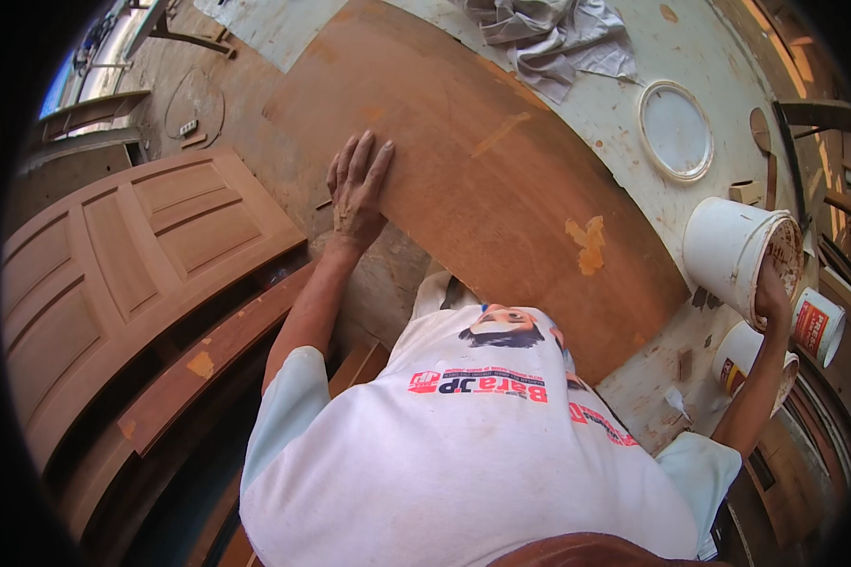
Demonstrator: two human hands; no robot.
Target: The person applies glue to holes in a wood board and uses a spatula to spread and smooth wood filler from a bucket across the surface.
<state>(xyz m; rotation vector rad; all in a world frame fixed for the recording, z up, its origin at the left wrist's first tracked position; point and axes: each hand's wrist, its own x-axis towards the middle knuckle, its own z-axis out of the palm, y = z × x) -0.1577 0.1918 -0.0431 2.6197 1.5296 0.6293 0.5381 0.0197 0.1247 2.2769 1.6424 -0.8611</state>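
A broad brown wooden panel lies before me, with orange-brown filler patches on its face. My left hand rests flat on its left edge, fingers stretched out and holding nothing. At the right, my right hand reaches into the mouth of a white plastic bucket. The bucket is tilted, and its rim and inside are smeared with brown. My right fingers are hidden inside it, so what they grip, if anything, does not show.
A round white lid, a crumpled grey cloth and a small wooden block lie beyond the panel. Two smaller white tubs stand near the bucket. A panelled wooden door lies at the left above stacked boards.
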